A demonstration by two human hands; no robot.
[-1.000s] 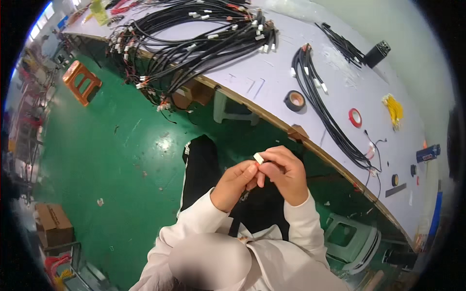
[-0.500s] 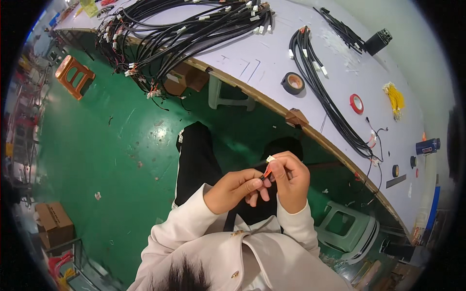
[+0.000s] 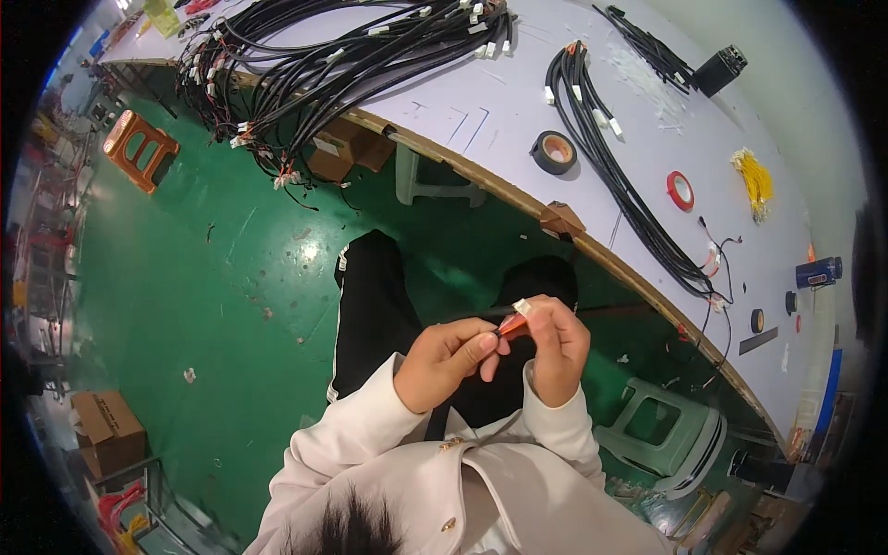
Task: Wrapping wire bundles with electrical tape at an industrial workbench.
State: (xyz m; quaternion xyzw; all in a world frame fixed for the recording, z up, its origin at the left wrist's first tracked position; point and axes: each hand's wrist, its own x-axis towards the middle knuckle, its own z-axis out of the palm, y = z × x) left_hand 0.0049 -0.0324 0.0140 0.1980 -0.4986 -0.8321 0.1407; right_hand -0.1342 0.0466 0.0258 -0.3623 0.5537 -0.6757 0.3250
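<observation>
My left hand (image 3: 449,361) and my right hand (image 3: 555,347) meet in front of my chest, above my lap. Between their fingertips I hold a short wire piece with a small white connector (image 3: 523,306) at its upper end and a red-orange part (image 3: 511,324) below it. My right hand pinches the connector end. The thumb and forefinger of my left hand grip the red-orange part. Both hands are well off the long white worktable (image 3: 518,102), over my black-trousered legs (image 3: 370,296).
The worktable carries black cable bundles (image 3: 314,55), a long black harness (image 3: 610,166), a black tape roll (image 3: 553,152), a red tape roll (image 3: 681,190) and yellow ties (image 3: 757,180). An orange stool (image 3: 139,148), cardboard boxes (image 3: 106,430) and a grey-green plastic stool (image 3: 661,430) stand on the green floor.
The view has shifted, so the hands now sit lower in the picture. Both hands stay closed on the small wire piece, with the fingers slightly reworked around it.
</observation>
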